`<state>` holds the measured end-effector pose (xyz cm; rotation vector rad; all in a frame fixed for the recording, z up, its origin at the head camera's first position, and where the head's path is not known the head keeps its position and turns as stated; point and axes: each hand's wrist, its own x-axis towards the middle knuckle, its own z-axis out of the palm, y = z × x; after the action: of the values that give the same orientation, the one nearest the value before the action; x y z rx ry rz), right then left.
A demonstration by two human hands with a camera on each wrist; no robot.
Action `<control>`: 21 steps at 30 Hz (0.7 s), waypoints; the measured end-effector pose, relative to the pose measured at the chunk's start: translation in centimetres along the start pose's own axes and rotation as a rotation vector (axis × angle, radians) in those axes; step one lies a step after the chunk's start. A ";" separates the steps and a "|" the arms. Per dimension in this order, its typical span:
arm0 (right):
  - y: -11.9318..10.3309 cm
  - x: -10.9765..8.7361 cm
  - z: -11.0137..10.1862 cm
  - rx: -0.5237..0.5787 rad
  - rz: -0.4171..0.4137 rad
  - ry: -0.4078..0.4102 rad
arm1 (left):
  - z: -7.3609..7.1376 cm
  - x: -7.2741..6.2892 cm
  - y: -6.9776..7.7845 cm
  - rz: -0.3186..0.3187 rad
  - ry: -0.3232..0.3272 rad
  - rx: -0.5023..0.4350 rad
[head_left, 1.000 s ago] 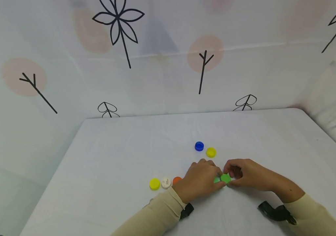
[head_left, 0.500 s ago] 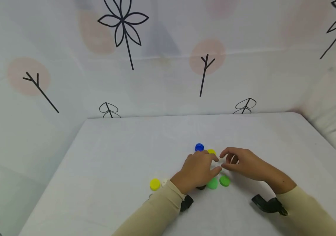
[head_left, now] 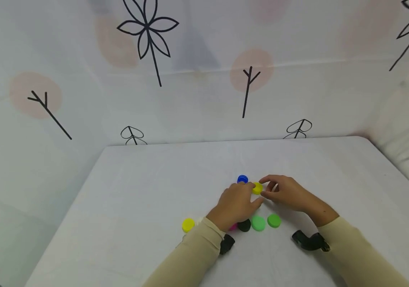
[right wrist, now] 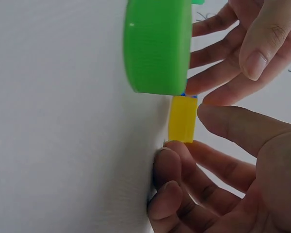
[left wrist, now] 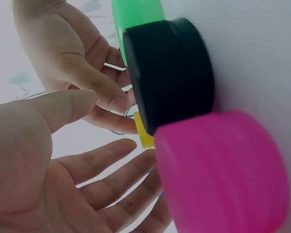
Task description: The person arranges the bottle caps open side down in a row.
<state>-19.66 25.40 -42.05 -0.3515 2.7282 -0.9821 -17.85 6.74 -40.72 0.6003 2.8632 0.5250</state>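
A yellow bottle cap (head_left: 257, 188) lies on the white table between my two hands. My right hand (head_left: 287, 193) is at its right edge, thumb and fingers parted; in the right wrist view the fingertips come right up to the yellow cap (right wrist: 182, 119), and whether they touch is unclear. On the other side my left hand (head_left: 234, 203) has its fingers stretched out, index tip close to that cap, palm holding nothing. A blue cap (head_left: 242, 179) sits just behind the left fingers, partly covered by them.
Nearer the front is a row of caps: yellow (head_left: 188, 225), pink (head_left: 233, 227), black (head_left: 244, 225), light green (head_left: 258, 223) and green (head_left: 274, 220). My left forearm hides part of this row. A patterned cloth wall (head_left: 197, 103) stands behind the table.
Both hands have left the green cap, which now lies at the row's right end. They have moved away from me, to either side of the back yellow cap.
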 end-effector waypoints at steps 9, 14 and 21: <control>0.2 0.0 0.4 -0.013 -0.004 0.001 | 0.3 0.0 -0.2 -0.012 -0.005 0.004; 0.2 -0.1 0.5 -0.007 -0.007 0.003 | 0.3 0.0 -0.1 -0.006 -0.003 0.021; 0.0 -0.1 0.7 -0.017 -0.007 0.002 | 0.4 0.0 -0.1 0.010 -0.004 0.061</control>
<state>-19.35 24.96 -42.56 -0.3630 2.7404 -0.9628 -17.80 6.77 -41.09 0.6247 2.8833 0.4382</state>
